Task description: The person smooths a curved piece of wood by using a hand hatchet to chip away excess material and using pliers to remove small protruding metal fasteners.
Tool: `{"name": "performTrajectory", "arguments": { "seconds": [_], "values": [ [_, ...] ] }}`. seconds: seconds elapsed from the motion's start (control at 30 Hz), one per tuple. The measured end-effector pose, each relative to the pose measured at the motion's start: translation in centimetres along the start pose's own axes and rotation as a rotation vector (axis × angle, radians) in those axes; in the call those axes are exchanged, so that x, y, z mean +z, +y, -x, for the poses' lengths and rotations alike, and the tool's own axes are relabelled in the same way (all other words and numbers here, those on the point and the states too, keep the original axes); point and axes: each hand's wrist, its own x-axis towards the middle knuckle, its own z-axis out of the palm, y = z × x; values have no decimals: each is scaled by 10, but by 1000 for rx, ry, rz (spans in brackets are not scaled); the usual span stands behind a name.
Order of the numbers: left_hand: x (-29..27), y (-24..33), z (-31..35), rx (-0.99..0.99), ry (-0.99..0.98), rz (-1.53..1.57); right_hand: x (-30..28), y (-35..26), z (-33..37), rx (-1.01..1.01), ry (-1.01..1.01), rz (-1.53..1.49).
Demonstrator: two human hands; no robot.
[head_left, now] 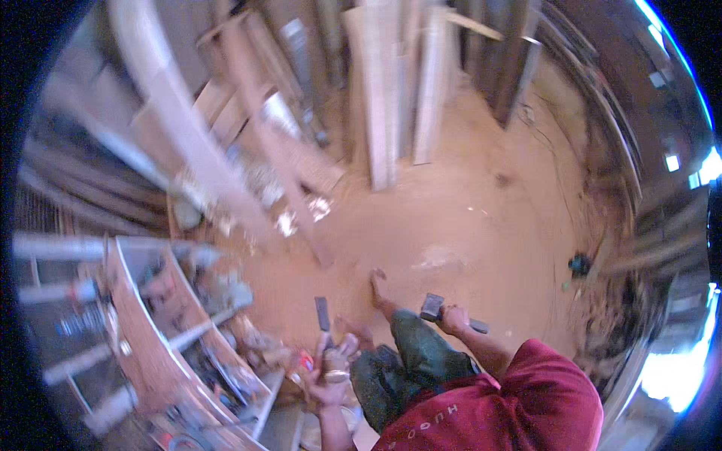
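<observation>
In my left hand [329,376] is a chisel [323,313], its flat dark blade pointing away from me and its handle mostly covered by my fingers. My right hand [454,321] is closed round the handle of a hammer [432,307]. The blocky dark hammer head sticks out to the left of my fist, and the handle end shows on the other side. The two tools are apart, with my legs in dark green trousers [421,342] between them. Motion blur hides finer detail.
At the left stands a wooden tool rack [139,316] with tools and clutter in it. Long boards [380,98] lean upright at the far side. More planks [188,128] lean over shavings at far left. Sawdust-coloured floor [451,233] spreads ahead, with a small dark object [579,264] at right.
</observation>
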Motion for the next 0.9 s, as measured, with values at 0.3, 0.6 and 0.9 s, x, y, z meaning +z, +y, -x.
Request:
{"name": "performTrajectory", "arguments": {
  "seconds": [0.3,0.6,0.9],
  "values": [
    [287,-25,-119,1262,-140,-2162,-15,258,96,461,-8,-591],
    [293,-316,-317,805,-98,-1989,30,464,60,609,-412,-1152],
    [244,-525,-437,-170,-148,-2306,-63,642,-27,683,-192,-1240]
  ]
}}
